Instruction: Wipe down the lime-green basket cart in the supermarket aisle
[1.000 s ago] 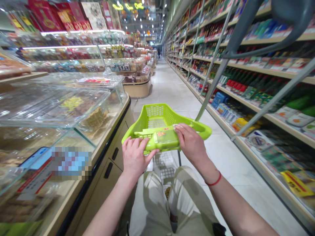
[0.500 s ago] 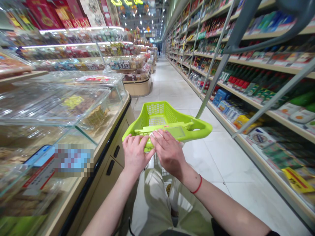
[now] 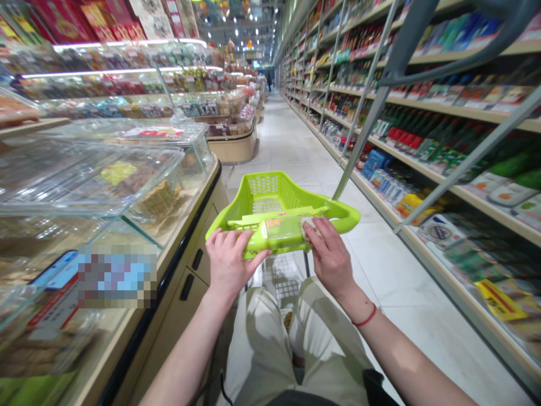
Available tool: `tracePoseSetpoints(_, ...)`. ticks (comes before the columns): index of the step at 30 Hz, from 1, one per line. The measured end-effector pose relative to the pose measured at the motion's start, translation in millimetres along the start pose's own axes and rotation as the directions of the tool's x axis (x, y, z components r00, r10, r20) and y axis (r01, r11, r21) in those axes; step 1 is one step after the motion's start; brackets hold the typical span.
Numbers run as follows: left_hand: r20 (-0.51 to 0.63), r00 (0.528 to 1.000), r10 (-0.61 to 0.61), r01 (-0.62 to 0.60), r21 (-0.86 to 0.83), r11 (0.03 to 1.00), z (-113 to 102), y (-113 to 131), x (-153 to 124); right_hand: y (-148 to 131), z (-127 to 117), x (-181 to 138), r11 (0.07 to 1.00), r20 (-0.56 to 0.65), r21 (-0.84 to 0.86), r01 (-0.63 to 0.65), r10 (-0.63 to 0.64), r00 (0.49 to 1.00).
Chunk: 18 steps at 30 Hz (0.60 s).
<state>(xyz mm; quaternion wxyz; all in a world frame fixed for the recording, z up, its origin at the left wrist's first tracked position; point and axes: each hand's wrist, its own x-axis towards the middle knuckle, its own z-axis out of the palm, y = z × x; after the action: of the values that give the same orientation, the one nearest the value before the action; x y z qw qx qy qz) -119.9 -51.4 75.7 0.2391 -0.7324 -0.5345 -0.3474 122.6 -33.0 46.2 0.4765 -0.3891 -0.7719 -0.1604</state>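
Note:
A lime-green shopping cart (image 3: 270, 194) stands in front of me in a supermarket aisle. My left hand (image 3: 228, 262) grips the left part of its green handle bar (image 3: 284, 232), fingers over the top and thumb below. My right hand (image 3: 330, 255) rests on the right part of the bar, fingers pressing a small white cloth or wipe (image 3: 307, 224) against it. A red string circles my right wrist. The cart's basket looks empty.
A glass-topped display counter (image 3: 127, 186) with packaged snacks runs along my left, close to the cart. Long stocked shelves (image 3: 422, 141) line the right. A grey metal frame (image 3: 380, 96) leans across the upper right. The tiled aisle (image 3: 287, 135) stretches ahead.
My right hand with the white cloth slid left along the handle bar until it met my left hand, then back to the right end. My left hand kept its grip.

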Motion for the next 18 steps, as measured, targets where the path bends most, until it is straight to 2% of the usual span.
tracePoseSetpoints(3, -0.009, 1.0, -0.002, 0.002, 0.006, 1.0, 0.2, 0.8, -0.1, -14.0, 6.7, 5.3, 1.0, 0.02, -0.001, 0.028, -0.028, 0.999)
tracePoseSetpoints(7, -0.011, 1.0, -0.014, 0.014, -0.001, 1.0, 0.3, 1.6, -0.3, -41.9, 20.9, 20.3, 0.983, 0.131, 0.024, 0.184, -0.186, 0.974)
tracePoseSetpoints(10, -0.029, 0.999, -0.019, 0.019, 0.004, 1.0, 0.3, 1.2, -0.6, -55.6, 27.4, 28.7, 0.962, 0.161, 0.053, 0.269, -0.274, 0.948)
tracePoseSetpoints(14, -0.031, 1.0, 0.0, 0.0, 0.012, 1.0, 0.3, -0.8, -0.9, -53.6, 24.5, 28.6, 0.969, 0.138, 0.031, 0.243, -0.245, 0.96)
tracePoseSetpoints(18, -0.018, 1.0, 0.009, -0.009, 0.007, 1.0, 0.8, -3.3, -1.0, -28.9, 10.3, 20.9, 0.989, 0.098, 0.042, 0.145, -0.149, 0.984)
